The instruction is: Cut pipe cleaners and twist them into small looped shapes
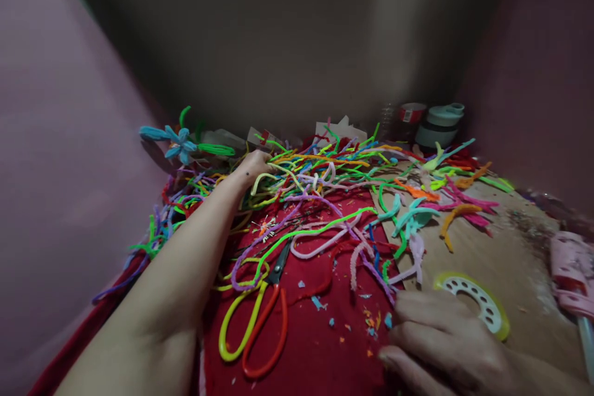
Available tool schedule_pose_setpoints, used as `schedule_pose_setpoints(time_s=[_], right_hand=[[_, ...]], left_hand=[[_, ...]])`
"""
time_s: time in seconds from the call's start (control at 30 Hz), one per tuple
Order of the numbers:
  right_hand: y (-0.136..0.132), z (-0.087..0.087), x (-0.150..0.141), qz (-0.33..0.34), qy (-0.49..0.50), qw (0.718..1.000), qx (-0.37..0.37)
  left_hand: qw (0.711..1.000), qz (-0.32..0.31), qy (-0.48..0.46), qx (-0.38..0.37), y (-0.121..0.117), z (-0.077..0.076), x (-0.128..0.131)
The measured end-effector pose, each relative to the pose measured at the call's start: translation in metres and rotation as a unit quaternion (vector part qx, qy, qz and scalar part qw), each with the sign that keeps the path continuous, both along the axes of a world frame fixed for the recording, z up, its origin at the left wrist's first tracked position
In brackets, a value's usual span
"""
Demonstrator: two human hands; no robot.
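Right hand rests low at the near edge, its fingers loosely curled; whether it has hold of anything cannot be told. Left hand is stretched far forward on its bare forearm, fingers bent down into a heap of pipe cleaners; the fingertips are hidden, so its grip cannot be told either.

Nearest on the red cloth lie scissors with one yellow and one red handle, pointing away. Small scraps are scattered to their right. Just beyond the right hand, a roll of tape lies flat on the brown board. A pink object, hard to identify, is at the right edge.

Farther on, loose green, purple and pink strands trail from the heap, which spreads across cloth and board. A blue flower stands at its far left, and a lidded cup stands at the far right, before the grey wall.
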State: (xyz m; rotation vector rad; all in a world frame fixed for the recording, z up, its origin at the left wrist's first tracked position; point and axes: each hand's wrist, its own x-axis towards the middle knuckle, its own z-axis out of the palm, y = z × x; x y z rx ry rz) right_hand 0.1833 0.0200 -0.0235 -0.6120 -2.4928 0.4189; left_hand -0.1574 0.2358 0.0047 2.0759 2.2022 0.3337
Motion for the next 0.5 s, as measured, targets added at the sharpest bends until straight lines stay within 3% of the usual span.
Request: schedule_pose_setpoints(time_s=[0.07, 0.13, 0.23, 0.5], right_hand=[[0.002, -0.008, -0.002, 0.0, 0.02, 1.0, 0.007], [0.005, -0.019, -0.004, 0.012, 0.117, 0.992, 0.053], [0.007, -0.028, -0.007, 0.015, 0.146, 0.987, 0.058], [0.0, -0.001, 0.0, -0.014, 0.04, 0.998, -0.051]], left_hand=[[1.0, -0.002, -0.012, -0.005, 0.004, -0.002, -0.002], [1.0, -0.001, -0.024, -0.011, 0.007, -0.004, -0.004], [0.999, 0.007, -0.036, -0.016, 0.008, -0.006, -0.006], [1.0, 0.015, -0.01, -0.014, 0.012, -0.009, -0.005]])
